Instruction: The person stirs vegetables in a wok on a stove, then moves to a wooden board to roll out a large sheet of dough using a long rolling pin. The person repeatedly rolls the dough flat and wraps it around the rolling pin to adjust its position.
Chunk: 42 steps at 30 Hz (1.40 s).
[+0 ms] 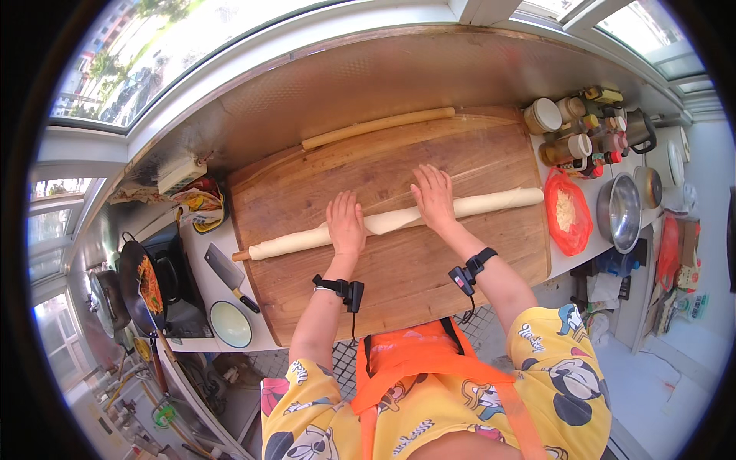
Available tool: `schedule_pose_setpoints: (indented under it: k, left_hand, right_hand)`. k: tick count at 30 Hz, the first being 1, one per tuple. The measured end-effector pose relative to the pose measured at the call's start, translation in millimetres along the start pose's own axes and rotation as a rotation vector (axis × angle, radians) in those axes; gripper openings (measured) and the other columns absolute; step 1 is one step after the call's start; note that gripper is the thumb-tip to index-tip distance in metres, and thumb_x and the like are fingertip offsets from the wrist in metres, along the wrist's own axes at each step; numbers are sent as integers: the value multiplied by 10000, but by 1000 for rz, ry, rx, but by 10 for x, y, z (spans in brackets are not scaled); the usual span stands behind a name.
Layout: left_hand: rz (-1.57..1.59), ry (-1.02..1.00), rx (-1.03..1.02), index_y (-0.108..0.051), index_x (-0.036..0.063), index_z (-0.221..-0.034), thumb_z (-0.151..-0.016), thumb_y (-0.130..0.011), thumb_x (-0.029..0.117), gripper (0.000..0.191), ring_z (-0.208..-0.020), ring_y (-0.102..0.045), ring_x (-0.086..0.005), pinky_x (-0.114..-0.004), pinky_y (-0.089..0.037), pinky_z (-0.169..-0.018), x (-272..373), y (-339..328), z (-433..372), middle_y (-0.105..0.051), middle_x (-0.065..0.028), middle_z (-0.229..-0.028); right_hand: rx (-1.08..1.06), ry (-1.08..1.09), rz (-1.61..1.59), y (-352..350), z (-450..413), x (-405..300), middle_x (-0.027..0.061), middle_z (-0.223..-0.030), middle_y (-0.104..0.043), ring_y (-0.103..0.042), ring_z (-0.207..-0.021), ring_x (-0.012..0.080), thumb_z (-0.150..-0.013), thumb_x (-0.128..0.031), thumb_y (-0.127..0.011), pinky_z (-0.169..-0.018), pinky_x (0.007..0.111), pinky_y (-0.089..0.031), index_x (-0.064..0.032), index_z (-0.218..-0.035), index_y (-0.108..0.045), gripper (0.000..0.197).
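Note:
A sheet of pale dough (397, 221) is wound around a long wooden rolling pin, whose bare end (240, 256) sticks out at the left. The roll lies across a large wooden board (402, 282), rising slightly to the right. My left hand (346, 224) rests flat on top of the roll, left of its middle, with fingers stretched out. Right of the middle, my right hand (435, 196) presses on the dough with its palm, fingers pointing away from me. A loose edge of dough shows between the hands. Neither hand is closed around the roll.
A second wooden rolling pin (379, 129) lies along the board's far edge. On the left are a cleaver (223, 268), an enamel bowl (230, 324) and a wok (133, 287) of food. On the right stand a red plastic bag (578, 230), a steel bowl (621, 213) and several jars (543, 117).

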<state>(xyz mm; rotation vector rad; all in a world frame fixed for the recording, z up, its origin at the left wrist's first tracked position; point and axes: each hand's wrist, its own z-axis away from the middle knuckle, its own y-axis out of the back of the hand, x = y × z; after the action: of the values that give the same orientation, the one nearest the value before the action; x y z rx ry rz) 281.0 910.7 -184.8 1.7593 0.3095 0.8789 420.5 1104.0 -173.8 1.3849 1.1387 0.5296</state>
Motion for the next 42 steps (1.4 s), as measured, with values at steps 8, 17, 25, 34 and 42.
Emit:
schedule_pose_setpoints:
  k: [8, 17, 25, 34, 42]
  left_hand:
    - [-211, -48, -60, -421, 130, -1461, -1043, -361, 336, 470, -1464, -255, -262, -528, -125, -1204, -106, -150, -1001, -362, -64, -1550]
    - [-152, 15, -96, -586, 50, -1117, -1021, -422, 294, 309, -1104, -504, -355, -484, -390, -969, -577, -158, -1317, -552, -167, -1166]
    - [-228, -16, -39, -638, 26, -938, -1006, -427, 245, 311, -951, -572, -356, -456, -461, -851, -722, -226, -1684, -627, -162, -934]
    - [-127, 82, -226, -586, 58, -890, -940, -519, 228, 190, -932, -509, -322, -444, -403, -831, -70, -46, 876, -543, -137, -923]
    - [-22, 136, -13, -577, 34, -1061, -986, -486, 204, 206, -1056, -512, -352, -495, -384, -925, -68, -129, -88, -553, -176, -1111]
  right_hand:
    - [-59, 8, 91, -94, -784, 339, 86, -1513, -411, -304, -1439, 274, -1005, -415, -469, -1189, 534, -143, -125, -1431, -466, 515]
    - [36, 6, 90, -97, -981, 836, 147, -1365, -515, -390, -1354, 319, -978, -392, -523, -1140, 507, -238, -44, -1292, -555, 470]
    - [15, -76, 180, -243, -1454, 1046, 120, -877, -674, -611, -898, 295, -951, -304, -572, -809, 433, -442, -40, -844, -676, 303]
    - [-198, -152, 44, 265, 1136, 648, 131, -861, -571, -544, -908, 309, -923, -272, -549, -846, 444, -391, -54, -854, -601, 235]
    - [63, -85, -11, 197, 3, 799, 142, -1140, -570, -506, -1107, 330, -951, -204, -561, -963, 484, -376, -46, -1079, -589, 205]
